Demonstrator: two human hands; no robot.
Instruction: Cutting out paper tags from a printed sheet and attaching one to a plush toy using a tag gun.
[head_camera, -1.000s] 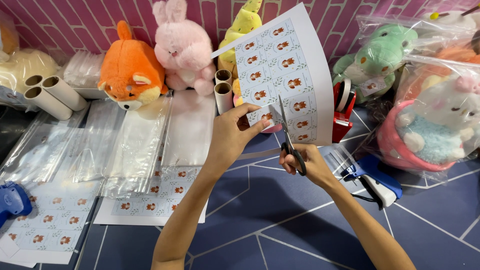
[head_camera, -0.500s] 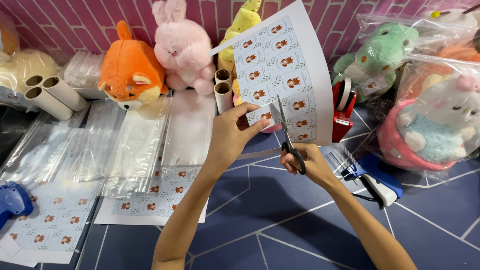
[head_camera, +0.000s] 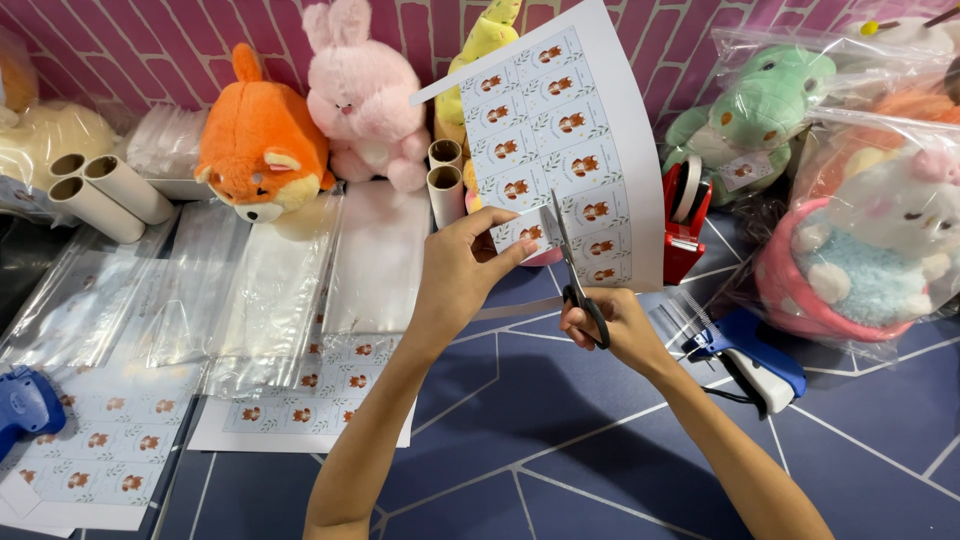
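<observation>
Beside the red tape dispenser (head_camera: 686, 222), the left hand (head_camera: 462, 275) pinches a thin, floppy white printed label sheet (head_camera: 568, 140) near the cut; the right hand (head_camera: 612, 325) grips black-handled scissors (head_camera: 572, 268).

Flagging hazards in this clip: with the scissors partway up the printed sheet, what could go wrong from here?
1. The left hand pinches the sheet right beside the blades of the scissors; its fingertips might get nicked.
2. The sheet is held in the air by one edge, so it may flex and the cut could drift into the printed labels.
3. The right hand works close to the red tape dispenser and could bump it.
</observation>
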